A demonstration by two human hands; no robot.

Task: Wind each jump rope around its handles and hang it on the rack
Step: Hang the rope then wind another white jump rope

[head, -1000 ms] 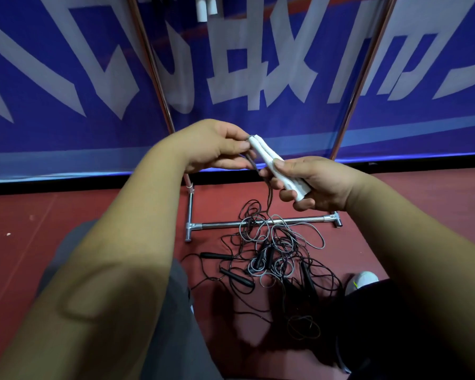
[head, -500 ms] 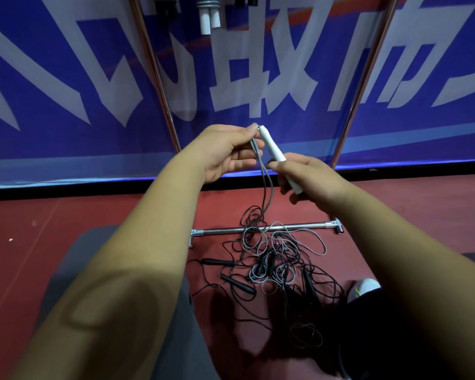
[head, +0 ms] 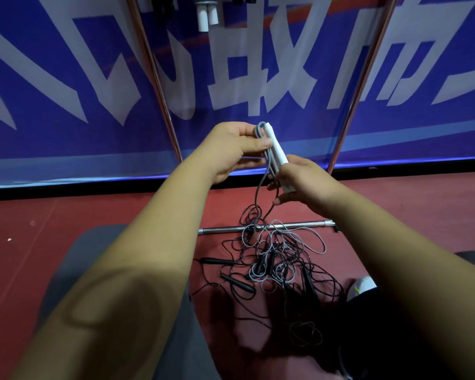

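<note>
Two hands meet on one pair of white handles, held side by side as a single bundle near the middle of the view. The bundle's long axis runs from 11 o'clock, where its narrow tip points up, to 5 o'clock, where its thick end disappears into the right hand. That hand curls round the lower half and grips it firmly.

At 9 o'clock from the bundle, the left hand pinches a loop of grey cord against the upper end with thumb and fingertips. It is the hand nearer the free cord, so the right hand looks like the anchor and the left the winder. Both forearms reach forward and converge, wrists roughly level.

From the pinch the cord drops toward 6 o'clock into a tangled pile on the red floor, mixed with black ropes.

My guess is that winding has barely begun. The next turn probably has to cross the bundle's axis, from 9 toward 3 o'clock, and the slack may snag in the tangle.

Beyond the hands, the rack rises toward 12 o'clock, and its base bar lies just past the pile. One wound rope hangs at the top edge.
</note>
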